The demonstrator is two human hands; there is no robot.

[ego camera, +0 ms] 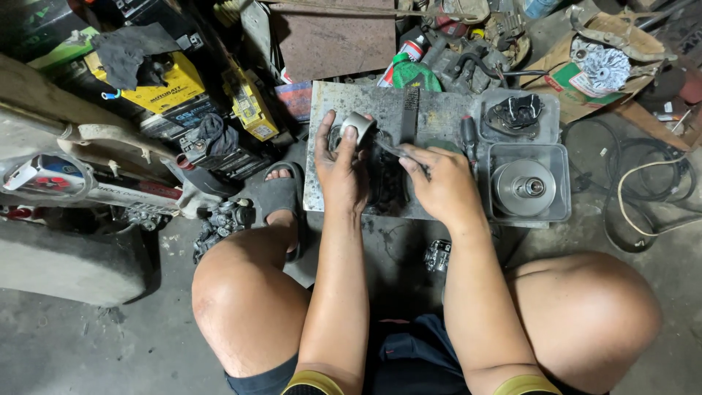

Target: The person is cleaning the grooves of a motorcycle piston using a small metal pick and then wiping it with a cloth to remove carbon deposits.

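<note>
The person is squatting on the floor over a metal board, working between the knees. The left hand is gripping a small grey metal sleeve, thumb and fingers pinching its sides so that its open end is tilting toward the right hand, likely to let a tool reach inside. The right hand is holding a thin metal pick, fingers pressed together round its handle, its tip meeting the sleeve just left of centre on the board. Below the hands a dark, greasy part is lying on the board; what it is cannot be told.

To the right, two clear plastic tubs are sitting side by side on the board's edge, keeping parts together. The near tub is holding a round grey pulley. The far tub is holding a dark, irregular part. A flat black file is lying far of the hands. Yellow batteries are crowding the far left.
</note>
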